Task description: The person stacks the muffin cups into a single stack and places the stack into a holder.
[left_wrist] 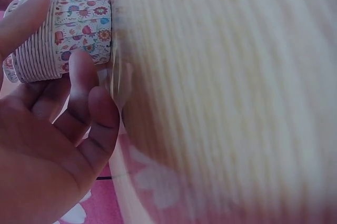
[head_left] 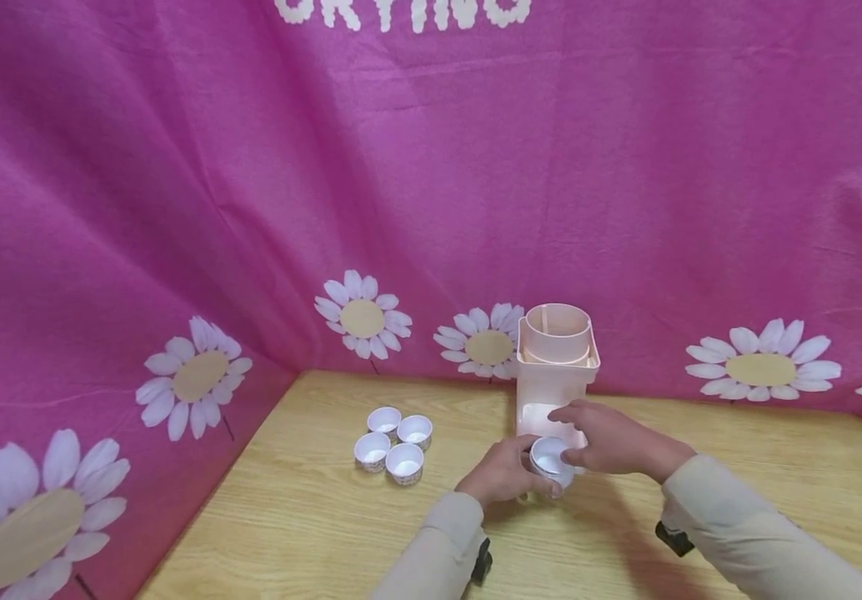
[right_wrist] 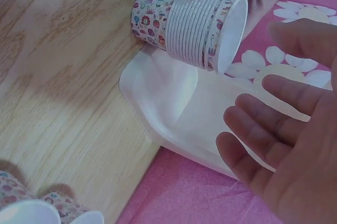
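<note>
My left hand [head_left: 502,472] holds a nested stack of small paper cups [head_left: 551,460], printed with colourful flowers. In the left wrist view its thumb and fingers lie round the stack [left_wrist: 84,29], and the rims sit close together. Beside the top cup's mouth is my right hand [head_left: 618,437]. The right wrist view shows its fingers [right_wrist: 263,142] spread and relaxed, apart from the stack [right_wrist: 192,29], with nothing in them. Just behind both hands stands a pale pink plastic holder [head_left: 554,385] with a round tube at its top and a cut-out low in front.
Several single paper cups [head_left: 405,462] stand upright in a cluster on the wooden table [head_left: 311,517], left of my hands. A magenta cloth [head_left: 431,183] with printed daisies hangs behind and to the left of the table.
</note>
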Motion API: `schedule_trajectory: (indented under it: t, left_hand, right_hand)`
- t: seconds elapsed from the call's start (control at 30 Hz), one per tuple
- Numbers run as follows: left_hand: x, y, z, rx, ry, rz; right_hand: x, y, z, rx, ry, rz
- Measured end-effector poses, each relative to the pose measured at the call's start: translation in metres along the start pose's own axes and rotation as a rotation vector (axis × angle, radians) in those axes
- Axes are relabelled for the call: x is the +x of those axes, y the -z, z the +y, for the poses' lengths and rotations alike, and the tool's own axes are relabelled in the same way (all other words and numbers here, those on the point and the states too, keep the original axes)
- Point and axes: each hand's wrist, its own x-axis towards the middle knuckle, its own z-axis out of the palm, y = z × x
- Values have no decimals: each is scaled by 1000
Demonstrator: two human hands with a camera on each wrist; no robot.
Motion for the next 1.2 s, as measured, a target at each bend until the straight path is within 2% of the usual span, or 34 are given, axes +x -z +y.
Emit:
schedule_trajectory:
  t: [0.27,0.53,0.73,0.93,1.07,1.2]
  left_hand:
    - [1,-2,-2,1,13,3]
    - [2,-1,4,36,8,0]
    - [1,-2,6,95,10,10]
    - [2,-3,6,113,-52,20]
    - [3,-5,3,126,-87,36]
    - [4,-8,3,164,-80,57]
  right_hand:
    - [-3,3,2,38,-20,-21]
    - [-12,7,13,7,3,23]
    - [-29,20,29,18,-36,27]
    - [-47,33,51,-20,-103,9]
    - [-58,36,65,-58,-100,6]
    - [-68,35,77,-84,-117,-11]
